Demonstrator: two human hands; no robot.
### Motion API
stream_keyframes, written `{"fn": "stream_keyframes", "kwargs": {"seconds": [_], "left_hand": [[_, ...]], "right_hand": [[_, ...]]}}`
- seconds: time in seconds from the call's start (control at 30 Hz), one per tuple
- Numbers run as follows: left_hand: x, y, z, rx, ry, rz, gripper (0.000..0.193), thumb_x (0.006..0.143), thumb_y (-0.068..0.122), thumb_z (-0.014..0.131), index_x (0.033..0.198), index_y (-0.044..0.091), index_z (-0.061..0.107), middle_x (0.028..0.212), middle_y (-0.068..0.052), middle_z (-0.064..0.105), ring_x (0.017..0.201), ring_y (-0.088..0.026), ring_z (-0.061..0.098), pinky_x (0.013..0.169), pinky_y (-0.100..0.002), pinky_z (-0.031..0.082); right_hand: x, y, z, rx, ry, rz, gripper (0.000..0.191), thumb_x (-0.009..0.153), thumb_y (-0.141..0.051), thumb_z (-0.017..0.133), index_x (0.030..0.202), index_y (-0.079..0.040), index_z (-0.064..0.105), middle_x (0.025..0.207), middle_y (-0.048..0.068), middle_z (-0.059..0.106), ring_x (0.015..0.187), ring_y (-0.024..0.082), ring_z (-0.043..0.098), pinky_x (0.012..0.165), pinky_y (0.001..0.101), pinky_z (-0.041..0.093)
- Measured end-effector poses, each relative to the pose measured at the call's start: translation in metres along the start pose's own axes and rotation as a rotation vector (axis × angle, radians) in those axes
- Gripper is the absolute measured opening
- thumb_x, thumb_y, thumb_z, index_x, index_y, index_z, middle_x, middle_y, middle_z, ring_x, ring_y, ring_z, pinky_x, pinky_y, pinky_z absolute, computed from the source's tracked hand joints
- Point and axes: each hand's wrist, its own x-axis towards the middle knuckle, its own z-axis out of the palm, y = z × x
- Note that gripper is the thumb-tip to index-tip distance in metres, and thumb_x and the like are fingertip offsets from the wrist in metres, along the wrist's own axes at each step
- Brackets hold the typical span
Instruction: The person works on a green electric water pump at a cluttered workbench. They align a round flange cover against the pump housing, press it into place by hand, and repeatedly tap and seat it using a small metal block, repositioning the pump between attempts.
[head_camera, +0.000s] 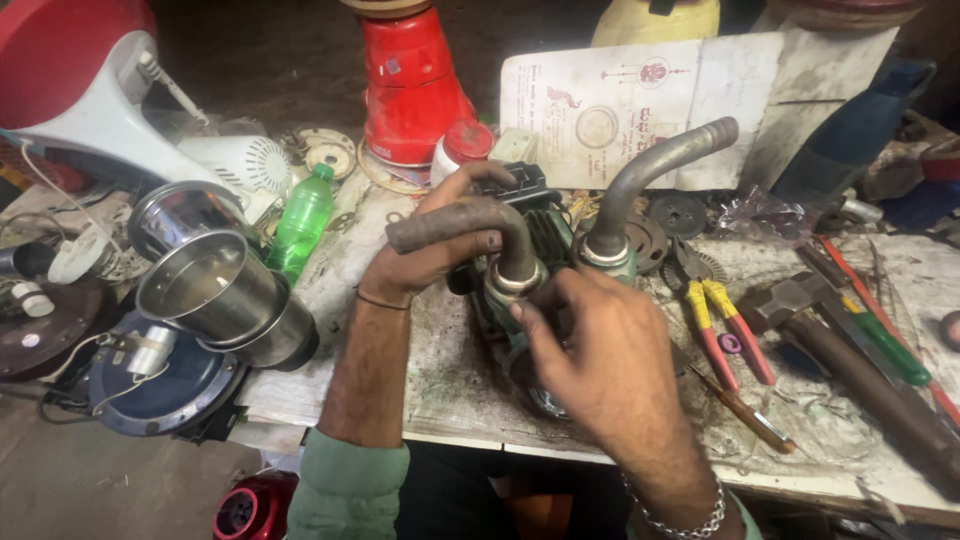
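Observation:
A small green water pump (545, 232) lies on the dirty workbench (455, 390), with two bent grey pipes on it. My left hand (430, 250) grips the nearer rusty pipe (455, 222) from behind. My right hand (595, 350) rests over the pump's front, fingers curled at the base of that pipe by its metal collar (515, 283). The taller curved pipe (655, 165) stands free to the right. Most of the pump body is hidden under my hands.
Steel mixer jars (215, 285) lie at the left beside a green bottle (300, 222). A red mixer base (412, 85) stands behind. Red-and-yellow pliers (725, 330), a hammer (850, 370), screwdrivers (880, 335) and a stained paper sheet (640, 100) lie to the right.

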Motion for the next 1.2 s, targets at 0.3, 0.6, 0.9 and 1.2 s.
{"fn": "stream_keyframes", "kwargs": {"seconds": [0.3,0.6,0.9,1.2], "left_hand": [[0.006,-0.004,-0.010,-0.037,-0.113,0.035,0.065,0.095,0.002,0.072,0.152,0.002,0.040,0.112,-0.004,0.071,0.109,-0.011,0.063,0.098,-0.028,0.050],[-0.010,0.019,0.015,-0.020,0.121,-0.007,0.070,0.090,-0.014,0.067,0.153,0.001,0.040,0.109,-0.006,0.072,0.104,-0.013,0.068,0.092,-0.028,0.056],[-0.013,0.031,0.034,0.507,0.268,0.091,0.067,0.083,-0.019,0.065,0.144,0.005,0.052,0.110,-0.008,0.073,0.104,-0.014,0.069,0.093,-0.029,0.057],[-0.003,0.019,0.003,0.051,0.042,-0.018,0.072,0.091,-0.011,0.069,0.155,0.001,0.039,0.103,-0.005,0.072,0.097,-0.010,0.067,0.083,-0.025,0.054]], "right_hand": [[-0.008,-0.009,0.009,-0.104,0.126,-0.108,0.023,0.083,-0.018,0.075,0.081,0.001,0.062,0.077,0.019,0.064,0.074,0.040,0.065,0.066,0.0515,0.050],[-0.011,-0.009,0.003,-0.111,0.109,-0.132,0.022,0.083,-0.021,0.076,0.083,-0.001,0.068,0.078,0.018,0.063,0.074,0.039,0.064,0.066,0.0511,0.050],[-0.006,-0.006,0.009,-0.013,0.096,-0.122,0.019,0.081,-0.016,0.075,0.083,-0.001,0.064,0.076,0.017,0.064,0.075,0.040,0.064,0.066,0.0522,0.049],[-0.011,-0.018,0.014,-0.089,0.195,-0.150,0.018,0.085,-0.012,0.072,0.081,0.001,0.060,0.077,0.019,0.063,0.076,0.042,0.063,0.069,0.0540,0.048]]}}
